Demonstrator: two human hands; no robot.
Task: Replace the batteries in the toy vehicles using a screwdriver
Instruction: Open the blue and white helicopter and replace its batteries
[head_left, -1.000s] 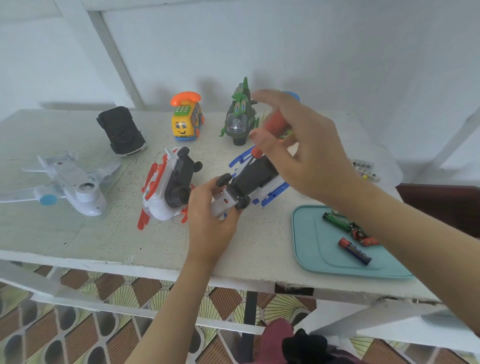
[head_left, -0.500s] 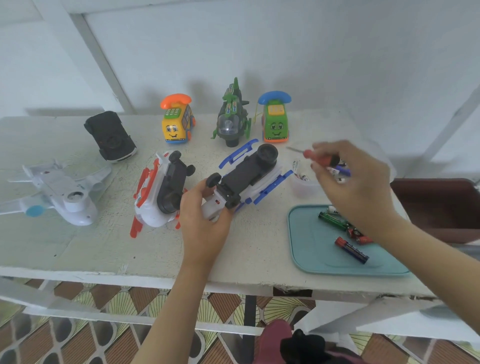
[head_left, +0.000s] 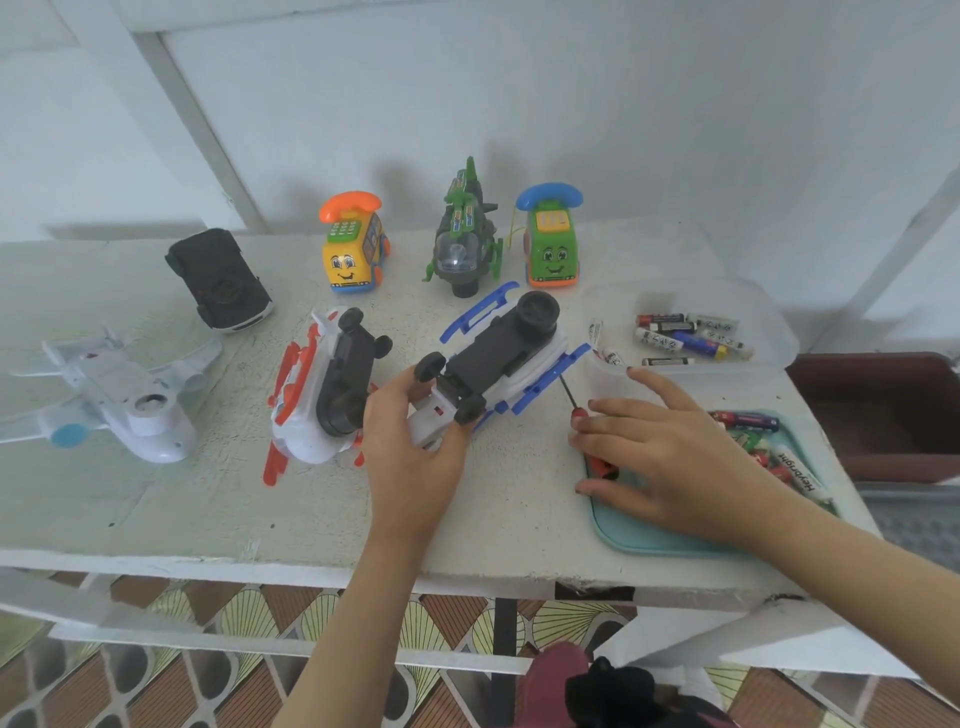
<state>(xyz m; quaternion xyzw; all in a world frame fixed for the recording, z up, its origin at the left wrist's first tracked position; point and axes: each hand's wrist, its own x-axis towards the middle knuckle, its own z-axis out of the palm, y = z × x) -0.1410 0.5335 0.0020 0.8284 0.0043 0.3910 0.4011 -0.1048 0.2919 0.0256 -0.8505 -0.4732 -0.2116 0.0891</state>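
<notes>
Screwdriver (head_left: 602, 468) mostly hidden under right hand (head_left: 675, 457), fingers spread, left hand (head_left: 410, 457) fingers curled round upturned blue toy (head_left: 498, 353)

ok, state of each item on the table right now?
blue-white toy: upside down, left hand grips its end
screwdriver: lying down, right hand open over it
red-white toy: underside up, on the table
black car: upside down
yellow phone car: upright
green helicopter: upright
green phone car: upright
clear tub: open, batteries inside
teal tray: loose batteries on it
</notes>
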